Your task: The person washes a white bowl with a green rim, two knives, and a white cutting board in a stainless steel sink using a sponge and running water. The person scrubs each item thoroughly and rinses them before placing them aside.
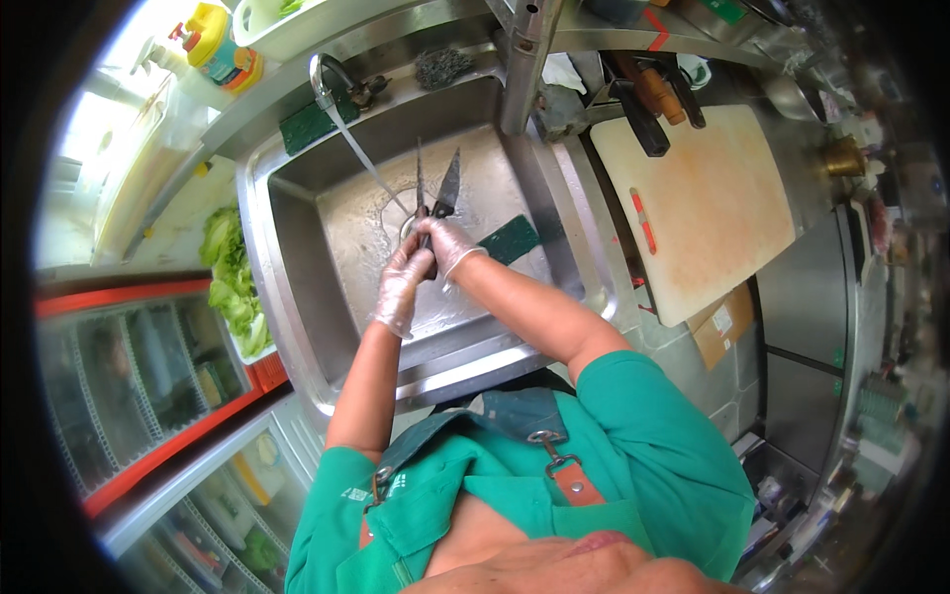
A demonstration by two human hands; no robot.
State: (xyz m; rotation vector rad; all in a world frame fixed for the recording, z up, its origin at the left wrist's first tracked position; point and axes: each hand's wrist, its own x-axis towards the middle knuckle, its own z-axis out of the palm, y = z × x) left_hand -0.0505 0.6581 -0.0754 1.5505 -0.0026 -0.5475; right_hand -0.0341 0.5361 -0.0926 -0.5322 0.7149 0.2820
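Both my hands wear clear plastic gloves and meet over the stainless steel sink (297,245). Two knives with dark handles are in them, blades towards the faucet. My left hand (401,278) holds the lower handle of the narrow-bladed knife (420,174). Against it, my right hand (447,241) is closed around the handles, close below the wider-bladed knife (450,185); my fingers hide which handle it grips most. Water (364,157) runs from the curved faucet (319,74) and falls just left of the knives. A green scouring pad (510,239) lies on the sink floor beside my right wrist.
Another green scouring pad (300,132) and a steel wool scrubber (443,67) sit on the sink's back ledge. A metal post (528,67) rises at the back right corner. Rightward are a white cutting board (705,200) and several knife handles (642,119). Lettuce (236,289) stands left.
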